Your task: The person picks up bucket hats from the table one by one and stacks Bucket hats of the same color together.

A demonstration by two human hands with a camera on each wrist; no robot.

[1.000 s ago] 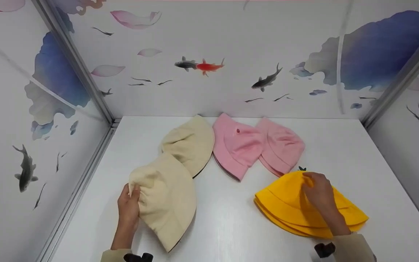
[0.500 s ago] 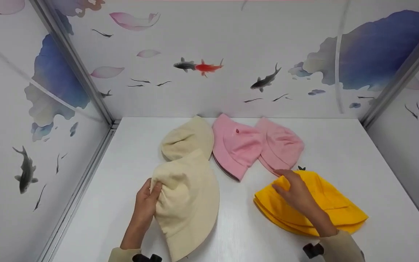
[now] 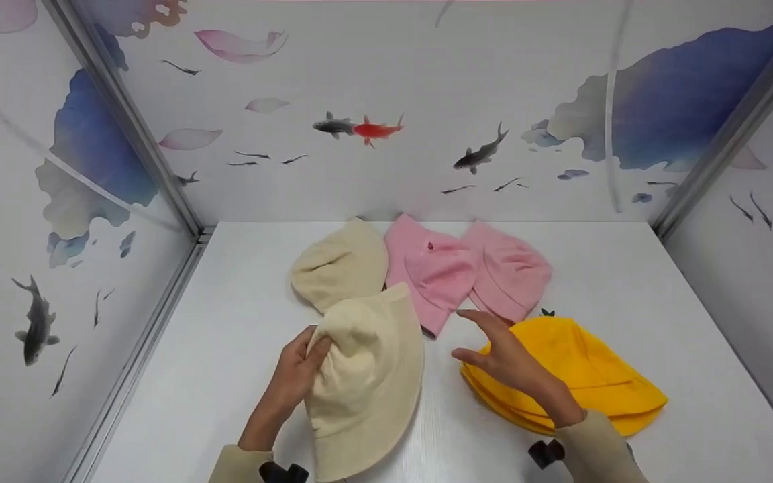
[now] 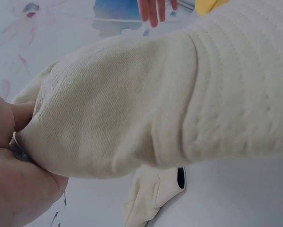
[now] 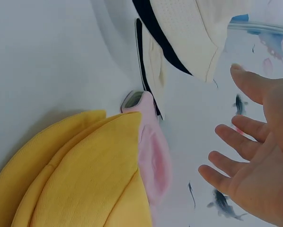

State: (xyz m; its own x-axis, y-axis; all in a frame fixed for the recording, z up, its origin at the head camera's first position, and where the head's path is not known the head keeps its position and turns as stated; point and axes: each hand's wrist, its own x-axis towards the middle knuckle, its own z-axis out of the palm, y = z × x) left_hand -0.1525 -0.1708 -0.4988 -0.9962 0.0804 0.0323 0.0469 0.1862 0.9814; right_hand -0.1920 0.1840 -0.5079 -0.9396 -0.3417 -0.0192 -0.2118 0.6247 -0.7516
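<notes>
My left hand [image 3: 299, 369] pinches the crown of a cream bucket hat [image 3: 366, 376] between thumb and fingers. In the left wrist view the hat's stitched brim [image 4: 241, 90] spreads away from the grip. My right hand [image 3: 510, 352] holds nothing; its fingers are spread and face the cream hat. Below and beside that hand lie stacked yellow bucket hats [image 3: 581, 369], with a small green leaf tab at the top. In the right wrist view the open palm [image 5: 264, 175] is apart from the cream hat's dark-lined brim [image 5: 184, 38].
Another cream bucket hat [image 3: 339, 265] lies at the back of the white table [image 3: 225, 288]. Beside it are a pink hat [image 3: 437, 268] with a small red mark and a second pink hat [image 3: 517, 268]. Printed panels [image 3: 373, 181] enclose the table at the back and sides.
My left hand has carried the cream hat rightward toward the middle. My right hand has come off the yellow hats, moving left with its fingers spreading.
</notes>
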